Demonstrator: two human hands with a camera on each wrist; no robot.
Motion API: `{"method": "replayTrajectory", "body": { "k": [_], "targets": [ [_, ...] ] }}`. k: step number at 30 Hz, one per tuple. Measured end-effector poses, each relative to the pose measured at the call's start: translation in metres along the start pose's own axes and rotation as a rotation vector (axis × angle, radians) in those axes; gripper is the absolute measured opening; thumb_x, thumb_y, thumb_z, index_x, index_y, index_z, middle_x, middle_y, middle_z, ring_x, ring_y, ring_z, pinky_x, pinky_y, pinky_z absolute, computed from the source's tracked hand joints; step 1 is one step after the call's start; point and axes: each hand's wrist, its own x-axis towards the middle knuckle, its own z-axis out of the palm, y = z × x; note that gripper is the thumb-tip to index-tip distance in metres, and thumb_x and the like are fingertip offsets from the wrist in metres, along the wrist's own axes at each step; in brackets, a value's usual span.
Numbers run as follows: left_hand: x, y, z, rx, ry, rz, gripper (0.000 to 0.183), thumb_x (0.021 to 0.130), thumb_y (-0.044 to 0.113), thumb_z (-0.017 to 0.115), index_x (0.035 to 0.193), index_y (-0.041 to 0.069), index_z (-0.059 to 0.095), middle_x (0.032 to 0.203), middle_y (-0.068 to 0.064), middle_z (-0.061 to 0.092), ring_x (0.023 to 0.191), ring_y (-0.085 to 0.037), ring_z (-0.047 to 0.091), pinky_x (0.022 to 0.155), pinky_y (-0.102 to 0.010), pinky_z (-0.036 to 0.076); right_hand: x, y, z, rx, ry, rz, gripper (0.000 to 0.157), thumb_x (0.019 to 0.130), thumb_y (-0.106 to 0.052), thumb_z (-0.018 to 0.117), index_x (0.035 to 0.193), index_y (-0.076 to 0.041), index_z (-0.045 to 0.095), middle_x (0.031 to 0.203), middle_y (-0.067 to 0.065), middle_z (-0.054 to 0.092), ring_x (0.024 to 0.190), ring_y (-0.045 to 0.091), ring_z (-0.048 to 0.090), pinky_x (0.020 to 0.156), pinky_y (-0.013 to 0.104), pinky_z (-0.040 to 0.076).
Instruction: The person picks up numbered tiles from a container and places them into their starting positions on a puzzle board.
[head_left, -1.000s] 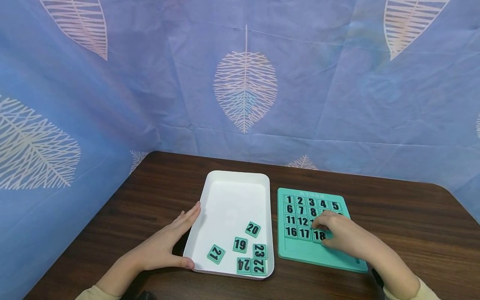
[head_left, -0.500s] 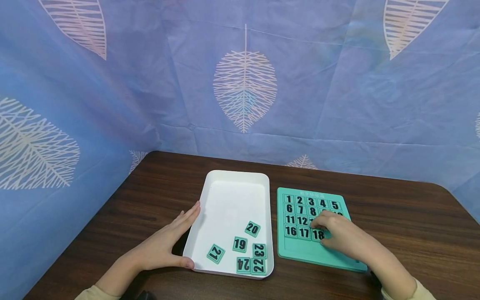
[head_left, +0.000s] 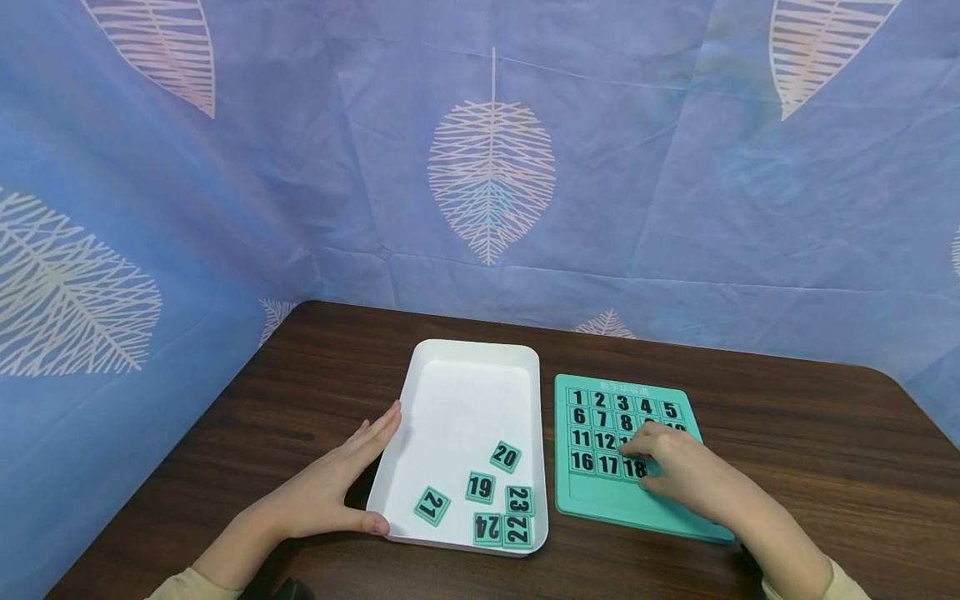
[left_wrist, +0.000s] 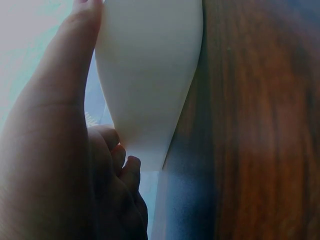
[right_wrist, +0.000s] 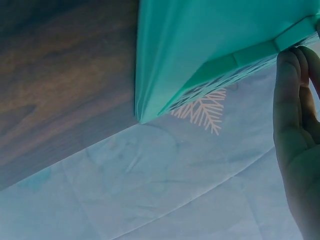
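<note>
Over the turquoise number board (head_left: 600,502), my right hand (head_left: 692,473) pinches the 18 tile (head_left: 634,468) between bent fingers and thumb. That tile sits beside 17, in the row below 11 and 12. Some tiles behind the hand are covered. In the right wrist view, fingertips (right_wrist: 289,56) meet the edge of the tile row. My left hand (head_left: 337,483) rests along the left side of the white tray (head_left: 450,400), thumb at its near corner, fingers extended. Inside the tray lie tiles 19 (head_left: 480,487), 20 (head_left: 506,456), 21 (head_left: 432,507), 22 (head_left: 517,531), 23 (head_left: 519,500) and 24 (head_left: 487,529).
A dark wooden table (head_left: 300,383) carries the tray and board, which stand side by side with a narrow gap. Behind it hangs a blue cloth (head_left: 637,208) with leaf prints. Something small and black (head_left: 292,590) shows at the near edge by the left forearm.
The 18 tile has slid slightly left, closer to 17, with my right hand shifting along with it. The left hand and the tray have stayed put.
</note>
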Motion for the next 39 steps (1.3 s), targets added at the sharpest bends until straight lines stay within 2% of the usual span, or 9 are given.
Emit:
{"method": "replayTrajectory", "body": {
  "k": [5, 9, 14, 17, 23, 28, 34, 39],
  "targets": [
    [0.0, 0.0, 0.0, -0.001, -0.004, 0.005, 0.115, 0.072, 0.052, 0.078, 0.155, 0.017, 0.007, 0.161, -0.004, 0.003, 0.145, -0.026, 0.011, 0.115, -0.024, 0.001, -0.001, -0.004, -0.003, 0.002, 0.007, -0.006, 0.036, 0.071, -0.001, 0.081, 0.105, -0.001, 0.07, 0.101, 0.004, 0.062, 0.088, 0.024, 0.061, 0.064, 0.028, 0.052],
    [0.0, 0.0, 0.0, 0.002, 0.0, 0.015, 0.116, 0.071, 0.051, 0.079, 0.155, 0.016, 0.007, 0.161, -0.005, 0.003, 0.145, -0.025, 0.01, 0.114, -0.024, 0.001, 0.005, -0.017, -0.007, -0.019, 0.061, -0.047, 0.037, 0.072, 0.0, 0.08, 0.107, -0.001, 0.071, 0.1, 0.003, 0.062, 0.086, 0.02, 0.061, 0.064, 0.026, 0.052],
    [0.0, -0.001, 0.0, -0.012, 0.003, 0.029, 0.116, 0.072, 0.049, 0.079, 0.155, 0.015, 0.006, 0.161, -0.006, 0.002, 0.145, -0.028, 0.01, 0.114, -0.022, 0.0, 0.021, -0.042, -0.006, -0.041, 0.176, -0.209, 0.035, 0.075, 0.001, 0.078, 0.108, -0.003, 0.07, 0.101, 0.002, 0.063, 0.09, 0.019, 0.062, 0.067, 0.027, 0.054],
    [0.0, -0.001, 0.001, -0.018, 0.002, 0.035, 0.116, 0.072, 0.048, 0.08, 0.155, 0.015, 0.006, 0.16, -0.007, 0.002, 0.144, -0.031, 0.01, 0.113, -0.019, -0.001, 0.031, -0.059, 0.0, -0.024, 0.21, -0.287, 0.032, 0.078, -0.001, 0.077, 0.109, -0.004, 0.07, 0.102, 0.001, 0.062, 0.091, 0.017, 0.06, 0.069, 0.025, 0.053],
    [0.0, -0.003, 0.001, -0.006, 0.005, 0.034, 0.116, 0.072, 0.05, 0.079, 0.155, 0.016, 0.006, 0.161, -0.005, 0.002, 0.144, -0.03, 0.011, 0.113, -0.019, -0.001, 0.049, -0.091, 0.015, 0.07, 0.16, -0.36, 0.027, 0.083, -0.008, 0.075, 0.108, -0.003, 0.07, 0.101, 0.002, 0.062, 0.089, 0.014, 0.058, 0.068, 0.019, 0.051],
    [0.0, -0.003, 0.001, -0.004, 0.005, 0.039, 0.116, 0.072, 0.051, 0.079, 0.155, 0.016, 0.006, 0.161, -0.005, 0.002, 0.145, -0.028, 0.01, 0.113, -0.02, -0.001, 0.06, -0.106, 0.028, 0.098, 0.124, -0.409, 0.027, 0.083, -0.011, 0.075, 0.108, -0.002, 0.07, 0.1, 0.004, 0.062, 0.089, 0.014, 0.058, 0.07, 0.018, 0.05],
    [0.0, 0.0, -0.001, -0.008, -0.004, 0.023, 0.116, 0.072, 0.049, 0.079, 0.155, 0.016, 0.005, 0.16, -0.007, 0.002, 0.144, -0.033, 0.011, 0.114, -0.023, 0.0, 0.064, -0.119, 0.037, 0.078, 0.051, -0.338, 0.028, 0.084, -0.014, 0.074, 0.108, -0.002, 0.069, 0.099, 0.002, 0.062, 0.091, 0.01, 0.057, 0.074, 0.019, 0.051],
    [0.0, 0.0, -0.001, -0.016, -0.005, 0.015, 0.117, 0.071, 0.05, 0.08, 0.155, 0.016, 0.005, 0.161, -0.006, 0.002, 0.144, -0.033, 0.01, 0.112, -0.019, -0.001, 0.069, -0.125, 0.042, 0.038, 0.043, -0.341, 0.024, 0.081, -0.011, 0.076, 0.103, -0.002, 0.071, 0.095, 0.003, 0.063, 0.089, 0.011, 0.058, 0.073, 0.019, 0.051]
  ]
}}
